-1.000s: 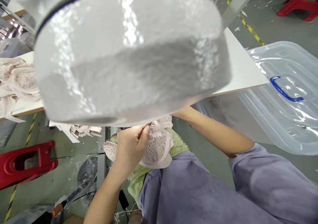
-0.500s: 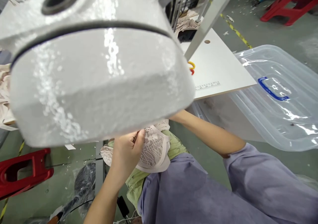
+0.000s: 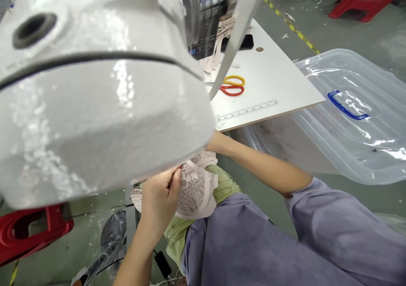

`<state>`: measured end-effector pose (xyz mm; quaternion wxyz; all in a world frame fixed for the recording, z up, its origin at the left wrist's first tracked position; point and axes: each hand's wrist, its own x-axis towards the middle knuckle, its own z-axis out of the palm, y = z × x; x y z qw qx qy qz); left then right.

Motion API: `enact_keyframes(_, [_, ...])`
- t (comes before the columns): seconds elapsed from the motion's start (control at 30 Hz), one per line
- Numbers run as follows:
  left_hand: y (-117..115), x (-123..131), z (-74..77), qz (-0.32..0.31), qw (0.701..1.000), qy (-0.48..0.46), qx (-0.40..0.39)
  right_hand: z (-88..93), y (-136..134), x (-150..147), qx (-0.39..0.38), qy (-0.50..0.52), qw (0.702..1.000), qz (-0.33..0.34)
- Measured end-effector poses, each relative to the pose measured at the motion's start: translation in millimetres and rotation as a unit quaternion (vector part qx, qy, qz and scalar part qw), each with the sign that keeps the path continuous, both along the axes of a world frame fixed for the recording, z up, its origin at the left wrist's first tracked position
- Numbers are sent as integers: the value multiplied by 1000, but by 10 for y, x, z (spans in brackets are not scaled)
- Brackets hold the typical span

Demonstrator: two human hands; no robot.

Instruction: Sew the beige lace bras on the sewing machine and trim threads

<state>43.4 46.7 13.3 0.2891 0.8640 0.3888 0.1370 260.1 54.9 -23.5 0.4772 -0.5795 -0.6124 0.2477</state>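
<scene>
My left hand (image 3: 160, 197) is closed in a pinch on a pale lace bra cup (image 3: 195, 191) that rests on my lap, below the table edge. A large white sewing machine head (image 3: 95, 104) fills the upper left of the view and hides the top of the lace piece. My right forearm (image 3: 260, 163) reaches in under the machine; the right hand itself is hidden behind it. Green cloth (image 3: 226, 184) lies under the lace.
A white table (image 3: 279, 83) carries scissors with yellow and red handles (image 3: 233, 85) and a printed ruler strip (image 3: 247, 110). A clear plastic bin lid with a blue handle (image 3: 345, 106) stands at the right. Red stools sit on the floor at lower left (image 3: 31, 231) and top right.
The view has swung so the machine head sits further left, uncovering the scissors and ruler on the table. My left hand keeps its pinch on the lace cup.
</scene>
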Motion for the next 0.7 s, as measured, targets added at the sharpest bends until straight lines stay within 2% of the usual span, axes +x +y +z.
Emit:
enact_keyframes(0.2, [-28, -25, -6, -6, 997, -24, 69, -41, 37, 11, -16, -18, 1000, -10])
enact_keyframes(0.4, [-69, -40, 2, 27, 996, -11, 83, 11, 6, -34, 3, 0, 1000, -14])
enact_keyframes(0.53, [-66, -44, -11, 20, 996, -15, 81, 30, -20, -31, -5, 6, 1000, -19])
enact_keyframes(0.7, [-70, -25, -25, -1, 996, -14, 93, -31, -2, -4, -9, -9, 1000, -15])
